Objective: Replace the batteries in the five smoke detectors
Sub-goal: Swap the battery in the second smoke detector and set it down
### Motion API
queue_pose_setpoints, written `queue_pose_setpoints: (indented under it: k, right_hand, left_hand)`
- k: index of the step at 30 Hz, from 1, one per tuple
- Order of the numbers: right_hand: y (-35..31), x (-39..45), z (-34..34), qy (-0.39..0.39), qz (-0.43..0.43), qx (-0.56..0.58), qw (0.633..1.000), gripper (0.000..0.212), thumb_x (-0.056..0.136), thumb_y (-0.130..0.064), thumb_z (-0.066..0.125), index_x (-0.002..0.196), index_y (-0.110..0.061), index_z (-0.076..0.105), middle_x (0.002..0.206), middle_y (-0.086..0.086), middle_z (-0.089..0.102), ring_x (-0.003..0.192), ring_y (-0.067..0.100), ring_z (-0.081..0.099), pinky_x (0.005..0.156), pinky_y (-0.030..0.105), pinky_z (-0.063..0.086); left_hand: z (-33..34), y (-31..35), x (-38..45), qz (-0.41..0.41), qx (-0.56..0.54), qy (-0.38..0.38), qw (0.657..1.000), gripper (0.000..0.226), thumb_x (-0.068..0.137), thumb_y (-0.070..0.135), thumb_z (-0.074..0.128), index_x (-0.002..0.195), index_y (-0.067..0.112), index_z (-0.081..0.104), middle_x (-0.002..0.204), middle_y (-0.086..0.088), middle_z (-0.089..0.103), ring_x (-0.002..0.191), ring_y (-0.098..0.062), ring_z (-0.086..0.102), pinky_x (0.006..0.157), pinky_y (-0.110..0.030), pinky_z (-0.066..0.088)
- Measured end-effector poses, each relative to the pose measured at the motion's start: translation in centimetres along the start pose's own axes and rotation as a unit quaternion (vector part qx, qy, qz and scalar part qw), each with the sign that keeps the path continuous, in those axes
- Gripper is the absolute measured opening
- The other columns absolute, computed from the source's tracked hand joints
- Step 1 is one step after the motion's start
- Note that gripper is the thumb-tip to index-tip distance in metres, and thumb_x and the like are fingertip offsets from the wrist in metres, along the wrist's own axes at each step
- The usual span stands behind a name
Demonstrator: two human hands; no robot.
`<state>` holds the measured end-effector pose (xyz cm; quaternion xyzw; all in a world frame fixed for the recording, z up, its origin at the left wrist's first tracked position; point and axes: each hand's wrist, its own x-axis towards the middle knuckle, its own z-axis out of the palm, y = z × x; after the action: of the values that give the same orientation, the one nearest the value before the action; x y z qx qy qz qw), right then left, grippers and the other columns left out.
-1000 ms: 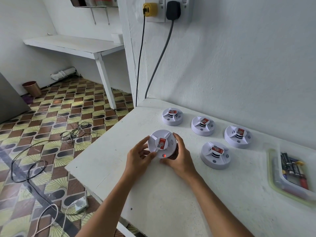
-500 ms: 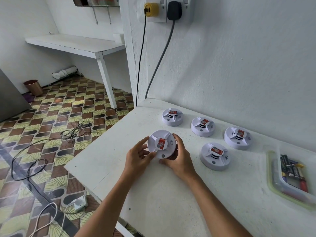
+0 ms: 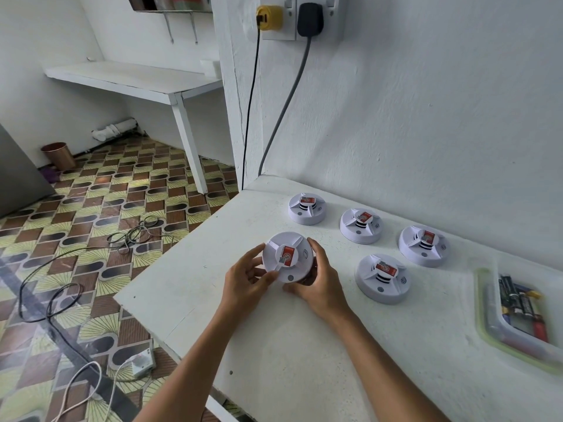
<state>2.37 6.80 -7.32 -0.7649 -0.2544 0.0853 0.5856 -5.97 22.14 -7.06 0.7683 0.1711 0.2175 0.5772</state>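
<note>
A white round smoke detector (image 3: 288, 257) with a red sticker is held just above the white table (image 3: 304, 345), tilted toward me. My left hand (image 3: 245, 280) grips its left rim with thumb and fingers. My right hand (image 3: 318, 283) curls round its right side and underside. Several more white detectors rest on the table: one at the back (image 3: 307, 208), one further right (image 3: 361, 226), one near the wall (image 3: 423, 245) and one in front (image 3: 382, 278). A clear container (image 3: 518, 318) at the right edge holds several batteries (image 3: 518, 303).
Two cables hang from wall plugs (image 3: 309, 16) down behind the table's back corner. The table's left edge drops to a patterned floor with loose cables (image 3: 134, 234) and a socket box (image 3: 141, 363). A white shelf (image 3: 131, 77) stands further back.
The detector has turned in my hands: its red sticker has rotated and the small red light on its front has gone out. Both hands stay in the same place.
</note>
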Motion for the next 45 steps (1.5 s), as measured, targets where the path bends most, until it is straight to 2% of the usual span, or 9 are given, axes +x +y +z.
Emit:
queue_pose_setpoints:
  k: [5, 12, 19, 22, 25, 29, 34, 40, 45]
  right_hand:
    - [0.04, 0.01, -0.02, -0.002, 0.004, 0.001, 1.000, 0.092, 0.061, -0.020, 0.090, 0.136, -0.036, 0.039, 0.125, -0.010, 0.062, 0.113, 0.003, 0.060, 0.087, 0.017, 0.052]
    - [0.08, -0.01, 0.04, -0.001, 0.004, -0.006, 1.000, 0.093, 0.062, -0.020, 0.090, 0.139, -0.030, 0.040, 0.126, -0.009, 0.062, 0.113, 0.005, 0.060, 0.088, 0.019, 0.053]
    - [-0.05, -0.01, 0.04, 0.002, 0.008, -0.005, 1.000, 0.089, 0.062, -0.017, 0.089, 0.132, -0.041, 0.040, 0.123, -0.011, 0.063, 0.111, 0.003, 0.061, 0.087, 0.021, 0.054]
    - [-0.04, 0.01, 0.03, 0.003, 0.009, -0.009, 1.000, 0.090, 0.062, -0.017, 0.089, 0.135, -0.035, 0.041, 0.123, -0.012, 0.062, 0.110, 0.002, 0.061, 0.086, 0.017, 0.052]
    - [0.05, 0.02, 0.09, 0.003, 0.013, -0.007, 1.000, 0.094, 0.061, -0.019, 0.090, 0.140, -0.027, 0.039, 0.125, -0.009, 0.062, 0.111, 0.002, 0.060, 0.089, 0.021, 0.053]
    - [0.06, 0.00, 0.17, 0.006, 0.017, -0.007, 1.000, 0.096, 0.060, -0.017, 0.090, 0.140, -0.027, 0.039, 0.124, -0.008, 0.063, 0.111, 0.000, 0.060, 0.088, 0.019, 0.052]
    - [0.02, -0.03, 0.22, 0.008, 0.019, -0.012, 1.000, 0.095, 0.060, -0.017, 0.090, 0.140, -0.025, 0.039, 0.126, -0.009, 0.062, 0.112, 0.001, 0.060, 0.090, 0.021, 0.052]
    - [-0.15, -0.02, 0.23, 0.011, 0.021, -0.015, 1.000, 0.092, 0.061, -0.014, 0.090, 0.138, -0.029, 0.040, 0.115, -0.024, 0.058, 0.103, -0.018, 0.055, 0.082, 0.006, 0.046]
    - [-0.37, -0.10, 0.27, 0.013, 0.020, -0.015, 1.000, 0.093, 0.062, -0.017, 0.089, 0.141, -0.024, 0.039, 0.126, -0.013, 0.059, 0.112, -0.004, 0.057, 0.087, 0.010, 0.047]
  left_hand:
    - [0.05, -0.16, 0.06, -0.002, -0.003, -0.001, 1.000, 0.058, 0.080, 0.013, 0.077, 0.133, 0.021, 0.055, 0.104, 0.001, 0.073, 0.079, -0.022, 0.070, 0.074, -0.043, 0.059]
    - [0.00, -0.28, 0.07, -0.001, -0.002, 0.000, 1.000, 0.057, 0.080, 0.013, 0.077, 0.132, 0.022, 0.055, 0.105, 0.000, 0.072, 0.079, -0.021, 0.070, 0.075, -0.045, 0.059]
    - [0.02, -0.35, 0.15, -0.002, -0.004, 0.004, 1.000, 0.057, 0.080, 0.011, 0.077, 0.132, 0.019, 0.056, 0.105, -0.002, 0.072, 0.078, -0.021, 0.070, 0.076, -0.046, 0.058]
    - [0.04, -0.41, 0.15, -0.002, -0.005, 0.002, 1.000, 0.057, 0.080, 0.012, 0.077, 0.132, 0.018, 0.056, 0.106, -0.002, 0.071, 0.079, -0.021, 0.070, 0.077, -0.046, 0.058]
    - [-0.03, -0.61, 0.20, -0.002, -0.013, -0.004, 1.000, 0.059, 0.078, 0.019, 0.077, 0.132, 0.020, 0.055, 0.108, -0.001, 0.072, 0.080, -0.023, 0.070, 0.078, -0.046, 0.058]
    - [-0.08, -0.69, 0.21, 0.001, -0.014, -0.006, 1.000, 0.057, 0.081, 0.016, 0.077, 0.133, 0.020, 0.055, 0.108, -0.002, 0.071, 0.078, -0.021, 0.069, 0.077, -0.046, 0.058]
    - [-0.18, -0.87, 0.24, -0.003, -0.019, -0.013, 1.000, 0.061, 0.075, 0.031, 0.076, 0.133, 0.024, 0.055, 0.109, -0.001, 0.071, 0.080, -0.020, 0.069, 0.077, -0.044, 0.058]
    - [-0.22, -0.94, 0.21, 0.000, -0.029, -0.012, 0.999, 0.062, 0.073, 0.036, 0.075, 0.131, 0.028, 0.056, 0.109, -0.001, 0.071, 0.080, -0.019, 0.069, 0.076, -0.043, 0.059]
    - [-0.20, -0.85, 0.20, 0.002, -0.035, -0.013, 0.999, 0.063, 0.074, 0.033, 0.076, 0.132, 0.024, 0.055, 0.109, -0.001, 0.071, 0.078, -0.018, 0.068, 0.072, -0.037, 0.058]
